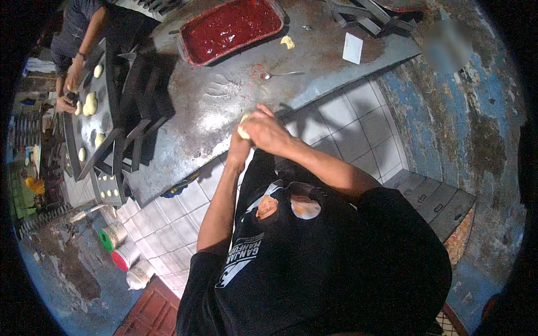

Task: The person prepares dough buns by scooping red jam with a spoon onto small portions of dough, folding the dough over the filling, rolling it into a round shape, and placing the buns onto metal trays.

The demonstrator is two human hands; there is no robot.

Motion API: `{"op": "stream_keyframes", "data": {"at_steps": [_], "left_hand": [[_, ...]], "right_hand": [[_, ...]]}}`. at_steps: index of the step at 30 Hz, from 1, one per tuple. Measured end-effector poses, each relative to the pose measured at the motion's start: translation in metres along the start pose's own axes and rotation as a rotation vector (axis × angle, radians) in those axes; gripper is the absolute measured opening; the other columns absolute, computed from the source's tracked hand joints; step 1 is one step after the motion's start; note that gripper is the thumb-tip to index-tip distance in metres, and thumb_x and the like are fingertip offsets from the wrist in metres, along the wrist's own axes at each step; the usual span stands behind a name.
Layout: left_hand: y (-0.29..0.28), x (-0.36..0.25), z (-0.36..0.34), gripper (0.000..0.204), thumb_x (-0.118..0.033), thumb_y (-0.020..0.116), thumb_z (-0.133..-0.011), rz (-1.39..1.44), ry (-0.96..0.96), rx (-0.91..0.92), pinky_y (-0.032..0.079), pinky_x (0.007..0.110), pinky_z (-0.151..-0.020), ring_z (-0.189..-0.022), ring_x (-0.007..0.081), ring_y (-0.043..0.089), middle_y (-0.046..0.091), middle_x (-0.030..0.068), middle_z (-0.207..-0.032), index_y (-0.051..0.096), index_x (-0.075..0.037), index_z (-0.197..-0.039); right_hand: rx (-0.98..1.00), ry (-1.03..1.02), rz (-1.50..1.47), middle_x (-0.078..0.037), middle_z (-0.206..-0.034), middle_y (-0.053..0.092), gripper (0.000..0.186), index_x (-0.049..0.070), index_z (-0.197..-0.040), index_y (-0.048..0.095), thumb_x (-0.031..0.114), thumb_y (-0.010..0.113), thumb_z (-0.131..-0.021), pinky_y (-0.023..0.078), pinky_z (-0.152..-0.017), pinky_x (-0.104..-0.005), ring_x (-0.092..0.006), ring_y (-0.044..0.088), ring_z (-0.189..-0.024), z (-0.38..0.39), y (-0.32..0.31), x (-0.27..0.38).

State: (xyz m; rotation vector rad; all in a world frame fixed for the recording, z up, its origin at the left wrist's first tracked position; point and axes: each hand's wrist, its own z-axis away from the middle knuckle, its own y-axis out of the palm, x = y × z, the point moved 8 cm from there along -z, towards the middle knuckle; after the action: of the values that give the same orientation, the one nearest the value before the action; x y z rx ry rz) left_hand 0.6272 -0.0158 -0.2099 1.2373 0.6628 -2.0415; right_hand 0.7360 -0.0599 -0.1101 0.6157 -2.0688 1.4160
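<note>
A pale lump of dough (pixel 244 132) is pressed between my two hands at the front edge of the metal table (pixel 196 120). My left hand (pixel 239 148) is closed around it from below, its fingers largely covered. Over the top lies my right hand (pixel 265 133), fingers curled onto the dough. Just beyond my hands, a spoon (pixel 280 74) with red residue in its bowl rests on the tabletop. Farther back stands a rectangular pan (pixel 182 49) filled with glossy red paste.
Left, a co-worker's hands (pixel 67 105) work over a black tray (pixel 104 120) with several dough pieces, atop stacked trays. A yellow scrap (pixel 287 42) and white card (pixel 352 48) lie on the table. Black metal racks (pixel 372 17) stand far right; lidded buckets (pixel 114 236) sit on the floor.
</note>
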Motion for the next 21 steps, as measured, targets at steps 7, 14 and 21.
{"op": "stream_keyframes", "data": {"at_steps": [7,14,21], "left_hand": [[-0.007,-0.029,-0.056,0.053,-0.004,0.068,-0.090,0.460,0.023,0.048,0.048,0.028,-0.097,-0.113,0.0152,0.059,0.063,0.0041,-0.120,0.050,-0.006,-0.140],[-0.089,-0.092,-0.137,0.076,0.008,0.081,-0.074,0.347,0.127,-0.046,0.050,0.030,-0.100,-0.113,0.0147,0.061,0.063,0.0049,-0.120,0.045,-0.007,-0.140],[-0.136,-0.109,-0.200,0.051,0.002,0.077,-0.083,0.322,0.103,-0.071,0.049,0.029,-0.100,-0.112,0.0145,0.062,0.065,0.0057,-0.119,0.053,-0.004,-0.128]], "right_hand": [[-0.080,0.326,0.116,-0.014,-0.108,0.066,0.022,0.005,-0.105,0.066,0.010,0.064,-0.084,0.053,-0.087,-0.0437,-0.0395,0.062,-0.103,-0.055,-0.018,-0.193],[0.472,0.100,0.697,-0.018,-0.105,0.060,0.020,-0.002,-0.105,0.059,0.010,0.056,-0.089,0.056,-0.083,-0.0458,-0.0403,0.064,-0.098,-0.067,0.040,-0.238],[0.211,0.155,0.298,-0.019,-0.096,0.065,0.024,0.002,-0.112,0.065,0.012,0.054,-0.093,0.056,-0.078,-0.0469,-0.0393,0.067,-0.093,-0.225,-0.028,-0.185]]}}
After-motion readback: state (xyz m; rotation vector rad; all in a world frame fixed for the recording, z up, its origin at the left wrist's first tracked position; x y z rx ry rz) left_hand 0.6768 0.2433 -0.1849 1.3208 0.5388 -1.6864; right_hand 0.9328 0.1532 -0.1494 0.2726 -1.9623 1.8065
